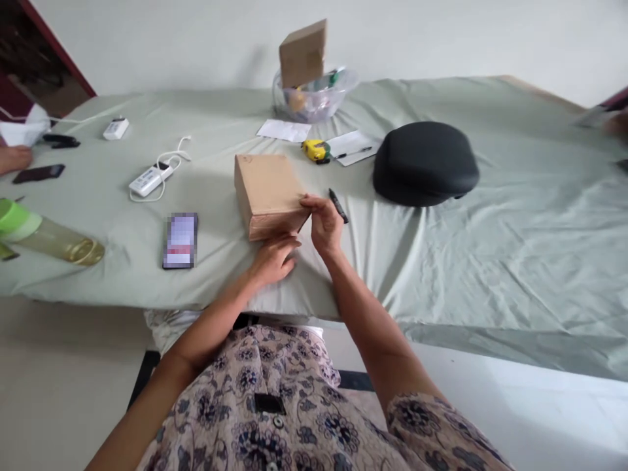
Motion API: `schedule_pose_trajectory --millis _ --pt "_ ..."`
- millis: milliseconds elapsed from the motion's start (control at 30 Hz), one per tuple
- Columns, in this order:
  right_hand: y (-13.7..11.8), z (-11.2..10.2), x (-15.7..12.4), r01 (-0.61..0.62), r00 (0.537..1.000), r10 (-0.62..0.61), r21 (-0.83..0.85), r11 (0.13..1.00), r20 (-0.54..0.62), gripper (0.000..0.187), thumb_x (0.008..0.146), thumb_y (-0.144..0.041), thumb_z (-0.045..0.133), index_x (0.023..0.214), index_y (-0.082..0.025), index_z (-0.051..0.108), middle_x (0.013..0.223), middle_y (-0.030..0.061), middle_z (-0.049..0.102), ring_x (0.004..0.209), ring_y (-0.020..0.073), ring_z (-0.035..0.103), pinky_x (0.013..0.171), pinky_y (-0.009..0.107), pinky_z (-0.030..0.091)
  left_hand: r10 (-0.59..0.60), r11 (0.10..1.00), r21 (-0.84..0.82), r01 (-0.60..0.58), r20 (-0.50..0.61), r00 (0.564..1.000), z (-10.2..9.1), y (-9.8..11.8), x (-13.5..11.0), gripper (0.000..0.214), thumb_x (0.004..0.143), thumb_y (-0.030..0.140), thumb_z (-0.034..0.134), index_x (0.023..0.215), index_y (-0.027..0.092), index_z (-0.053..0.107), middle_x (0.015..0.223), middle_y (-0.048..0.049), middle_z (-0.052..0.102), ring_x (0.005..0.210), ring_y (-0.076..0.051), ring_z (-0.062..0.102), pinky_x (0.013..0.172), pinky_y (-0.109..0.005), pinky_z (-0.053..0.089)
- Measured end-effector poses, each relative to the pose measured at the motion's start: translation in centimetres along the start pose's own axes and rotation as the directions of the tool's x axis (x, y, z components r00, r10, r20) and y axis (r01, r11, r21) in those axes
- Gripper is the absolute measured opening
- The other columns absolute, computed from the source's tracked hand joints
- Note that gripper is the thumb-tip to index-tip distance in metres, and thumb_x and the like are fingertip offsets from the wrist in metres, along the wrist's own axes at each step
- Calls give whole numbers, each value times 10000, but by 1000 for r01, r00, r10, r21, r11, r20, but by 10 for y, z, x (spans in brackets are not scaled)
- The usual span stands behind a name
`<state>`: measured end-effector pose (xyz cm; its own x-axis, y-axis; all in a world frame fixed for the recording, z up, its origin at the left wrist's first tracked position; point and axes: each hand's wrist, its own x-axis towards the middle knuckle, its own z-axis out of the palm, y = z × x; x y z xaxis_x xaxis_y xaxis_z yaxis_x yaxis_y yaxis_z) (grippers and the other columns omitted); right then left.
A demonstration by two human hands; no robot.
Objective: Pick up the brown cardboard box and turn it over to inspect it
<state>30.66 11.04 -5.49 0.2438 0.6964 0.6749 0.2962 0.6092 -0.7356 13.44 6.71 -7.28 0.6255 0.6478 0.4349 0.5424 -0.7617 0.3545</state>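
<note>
A brown cardboard box (272, 183) lies on the cloth-covered table in front of me. My right hand (328, 224) is at its near right corner, thumb and fingers closed on the edge. A thin dark line shows under these fingers; I cannot tell whether it is a gap in the box or a slim object. My left hand (275, 258) rests at the foot of the box's near face, fingers stretched out and touching it, thumb apart. Just beyond my right hand lies a black marker (338, 205).
Behind the box are a yellow tape measure (314, 150), papers (283, 130) and a clear basket (318, 104) with another box. A black case (426, 163) stands right. Leftward are a phone (180, 240), power strip (151, 179) and bottle (61, 239). Another person's hand (14, 158) shows far left.
</note>
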Motion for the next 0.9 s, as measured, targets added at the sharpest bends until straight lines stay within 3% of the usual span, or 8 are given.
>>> schedule_pose_trajectory --millis 133,267,367,433,533,633,767,900 --pt "2 -1 -1 197 978 -188 -107 974 94 214 982 -267 500 960 -262 712 996 53 787 1124 246 747 1066 497 588 -96 995 2 96 88 992 -12 11 -2 220 954 187 612 1138 192 733 1204 -94 786 1108 -229 757 973 -362 611" --pt "3 -1 -2 246 966 -232 -119 962 116 229 988 -231 488 982 -269 714 1032 52 790 1143 237 743 1073 510 590 -53 998 8 56 -213 976 -41 24 -3 213 1033 265 525 1108 214 718 964 -54 793 888 -182 762 851 -311 597" --pt "3 0 -3 223 971 -211 -101 970 114 216 1003 -256 497 996 -280 711 1050 52 783 1167 241 735 1080 520 585 -81 994 20 109 -541 837 -69 12 0 301 1047 377 522 1252 206 660 1127 -108 763 1110 -223 724 1028 -372 552" --pt "2 0 -3 213 974 -202 -105 971 106 223 1017 -278 490 992 -280 712 1039 55 781 1164 243 735 1082 519 583 -165 981 -25 190 -616 770 -83 -7 4 454 1037 503 516 1369 201 585 1331 -157 685 1300 -266 637 1125 -421 500" --pt "0 -1 -3 205 977 -195 -122 971 91 224 1032 -326 497 996 -272 711 1004 58 770 1133 241 741 1055 502 596 -257 966 -143 214 -494 831 -86 -41 13 688 976 676 529 1512 251 458 1545 -170 538 1444 -293 527 1179 -449 462" --pt "2 -3 -3 148 988 -141 -122 981 65 196 1013 -401 576 1105 -276 696 1156 82 741 1158 234 720 937 427 643 -252 961 -202 190 -350 902 -74 -68 22 767 896 775 559 1456 251 532 1596 -181 490 1479 -324 502 1209 -476 441" --pt "13 -9 -3 32 996 -23 -116 993 83 439 944 -544 672 1303 -296 626 1457 128 603 1308 251 638 883 376 656 -232 958 -236 165 -293 928 -59 -88 30 693 899 773 542 1320 234 651 1653 -191 427 1532 -348 446 1248 -493 400" --pt "24 -11 -3 -6 983 27 -116 993 179 520 925 -647 646 1311 -299 628 1450 127 608 1313 261 631 909 388 652 -233 932 -341 125 -295 927 -52 -98 28 678 915 725 577 1385 237 599 1676 -187 405 1548 -338 425 1251 -492 392"
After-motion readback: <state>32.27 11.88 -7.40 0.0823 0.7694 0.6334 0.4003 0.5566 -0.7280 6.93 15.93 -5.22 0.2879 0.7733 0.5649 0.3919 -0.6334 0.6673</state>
